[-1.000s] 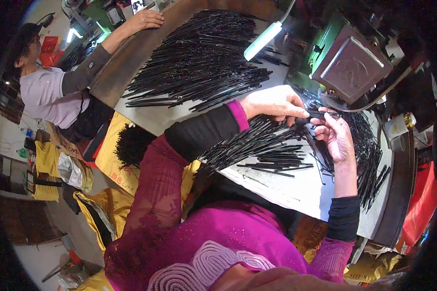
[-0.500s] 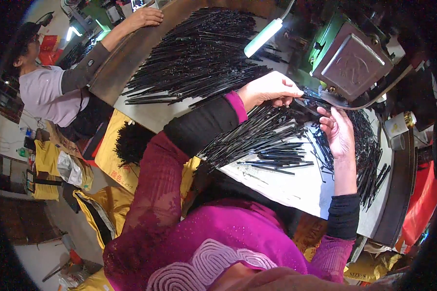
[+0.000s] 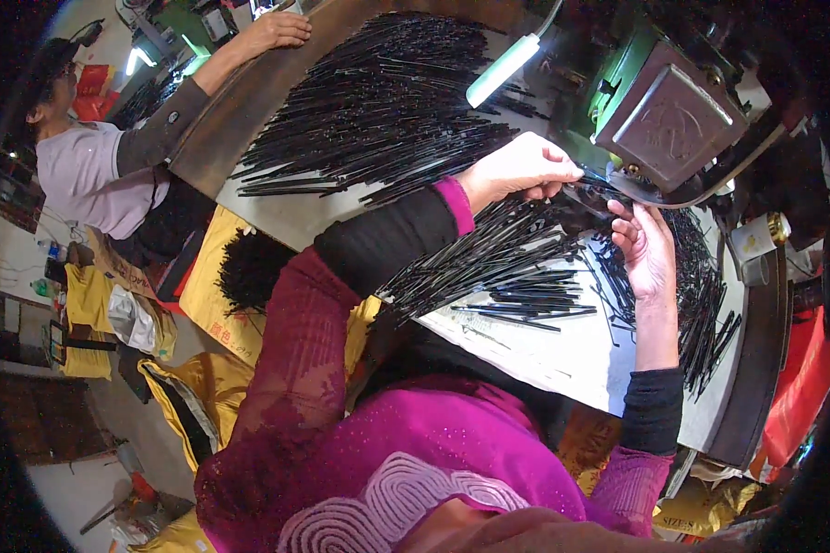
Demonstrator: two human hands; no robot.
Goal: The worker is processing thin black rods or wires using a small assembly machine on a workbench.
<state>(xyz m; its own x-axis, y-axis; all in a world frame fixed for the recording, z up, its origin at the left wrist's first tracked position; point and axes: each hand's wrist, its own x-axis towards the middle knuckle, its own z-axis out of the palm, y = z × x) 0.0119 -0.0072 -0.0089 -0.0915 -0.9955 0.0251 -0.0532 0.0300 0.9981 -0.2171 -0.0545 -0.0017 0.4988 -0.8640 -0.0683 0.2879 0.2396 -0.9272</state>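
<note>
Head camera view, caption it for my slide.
Left hand and right hand close together beside a machine, amid heaps of thin black rods.

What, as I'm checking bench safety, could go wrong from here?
The fingertips of the left hand and right hand appear close to the machine, so they might get nipped if it moves. Some loose black rods lie near the right edge of the table; the right forearm could brush them off.

A tubular lamp (image 3: 504,72) glows over a brown-edged pale worktable (image 3: 286,217), greyish floor (image 3: 117,404) to the left
</note>
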